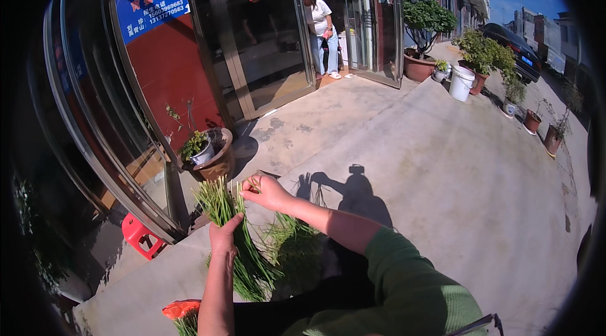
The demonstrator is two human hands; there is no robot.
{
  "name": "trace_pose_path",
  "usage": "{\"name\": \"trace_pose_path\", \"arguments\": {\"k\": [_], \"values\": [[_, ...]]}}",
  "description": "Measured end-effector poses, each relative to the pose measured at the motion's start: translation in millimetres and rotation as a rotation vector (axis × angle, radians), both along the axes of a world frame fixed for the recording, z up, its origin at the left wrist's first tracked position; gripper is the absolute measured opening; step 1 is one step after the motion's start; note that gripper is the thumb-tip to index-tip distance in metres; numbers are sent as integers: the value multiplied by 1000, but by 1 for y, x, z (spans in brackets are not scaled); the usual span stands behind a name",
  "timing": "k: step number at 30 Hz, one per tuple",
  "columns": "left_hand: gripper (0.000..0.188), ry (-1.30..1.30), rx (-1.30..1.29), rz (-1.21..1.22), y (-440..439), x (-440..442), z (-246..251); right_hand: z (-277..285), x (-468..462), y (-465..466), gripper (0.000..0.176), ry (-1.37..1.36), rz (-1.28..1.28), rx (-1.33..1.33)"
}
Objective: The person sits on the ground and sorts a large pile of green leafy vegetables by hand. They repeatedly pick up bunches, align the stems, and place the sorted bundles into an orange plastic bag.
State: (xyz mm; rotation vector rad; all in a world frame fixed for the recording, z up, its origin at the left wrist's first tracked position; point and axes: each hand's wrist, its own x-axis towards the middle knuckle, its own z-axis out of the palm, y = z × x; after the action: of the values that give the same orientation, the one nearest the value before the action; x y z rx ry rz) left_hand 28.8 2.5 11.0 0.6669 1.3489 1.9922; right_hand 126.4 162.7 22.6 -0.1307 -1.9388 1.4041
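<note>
My left hand [224, 234] grips a thick bundle of long green stalks [253, 265], probably garlic chives. The bundle's paler, even ends fan out above the fist, and its darker ends hang below. Close to those upper ends, my right hand [268, 192] pinches a thin piece of green stalk [254, 185] between thumb and fingers. Under my right forearm lies a loose heap of fine green trimmings or leaves [291, 236], partly in shadow. By my left forearm, more green stalks [187, 325] show beneath an orange plastic bag [182, 309], partly cut off by the frame.
A red plastic stool [141, 235] stands at left beside glass doors. Ahead is a large planter [215, 165]. A person [323, 28] stands in the open doorway. Potted plants [483, 54], a white bucket [461, 83] and a parked dark car [509, 45] line the far right.
</note>
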Motion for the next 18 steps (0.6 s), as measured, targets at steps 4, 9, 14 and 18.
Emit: {"name": "trace_pose_path", "arguments": {"k": [4,9,14,18], "values": [[40,29,-51,55,6,0,-1,-20,-11,7,16,29,68,-102],[39,56,-99,55,10,-7,-7,-39,-23,10,16,159,113,-275],[40,0,-98,69,26,-3,-12,-47,-25,22,17,74,51,-237],[35,-72,-78,19,35,-14,-36,-58,-33,21,17,45,-33,-233]]}}
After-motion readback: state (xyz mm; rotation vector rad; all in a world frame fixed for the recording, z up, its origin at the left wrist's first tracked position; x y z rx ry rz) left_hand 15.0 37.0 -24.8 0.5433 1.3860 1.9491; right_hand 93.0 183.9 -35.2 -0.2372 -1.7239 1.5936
